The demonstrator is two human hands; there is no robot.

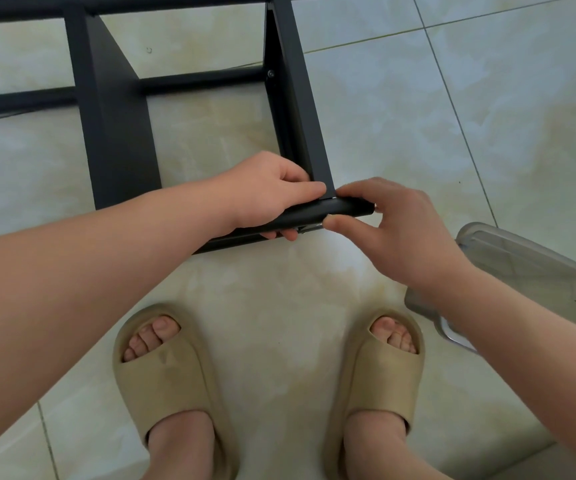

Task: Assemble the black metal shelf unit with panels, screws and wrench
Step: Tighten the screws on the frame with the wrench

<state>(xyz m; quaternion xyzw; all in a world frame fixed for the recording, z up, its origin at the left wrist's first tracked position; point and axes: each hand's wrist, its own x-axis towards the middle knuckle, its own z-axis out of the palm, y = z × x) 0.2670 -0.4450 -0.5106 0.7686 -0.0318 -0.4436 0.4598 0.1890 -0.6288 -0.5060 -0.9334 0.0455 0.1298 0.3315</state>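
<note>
The black metal shelf unit point(117, 133) lies on its side on the tiled floor point(487, 116). Its wide panel is at the left, and thin rails run off towards the top of the view. This puts the near corner within easy reach of someone standing over it. The left hand point(266, 195) is clenched around the black bar point(314, 211) that runs along the near edge, thumb on top and fingers curled beneath. It is probably steadying the bar against the right upright point(300, 109) so the joint stays lined up. A fitted screw point(270, 74) shows further up that upright, where a cross rail meets it. At the corner itself a small silvery piece point(311, 228) juts out under the bar, but I cannot tell whether it is the wrench or a screw. The right hand point(401, 230) pinches the bar's end, forefinger over the top and thumb below, touching that silvery piece. This looks like fastening this corner by feel. The two hands crowd the joint and hide the hole from view, so alignment is hard to check. Just to the right, a translucent lidded container point(522, 271) sits on the floor, partly under the right forearm and near enough to be knocked. Two tan sandals point(165, 368) stand just behind the bar, which leaves little room for drawing the frame nearer.
</note>
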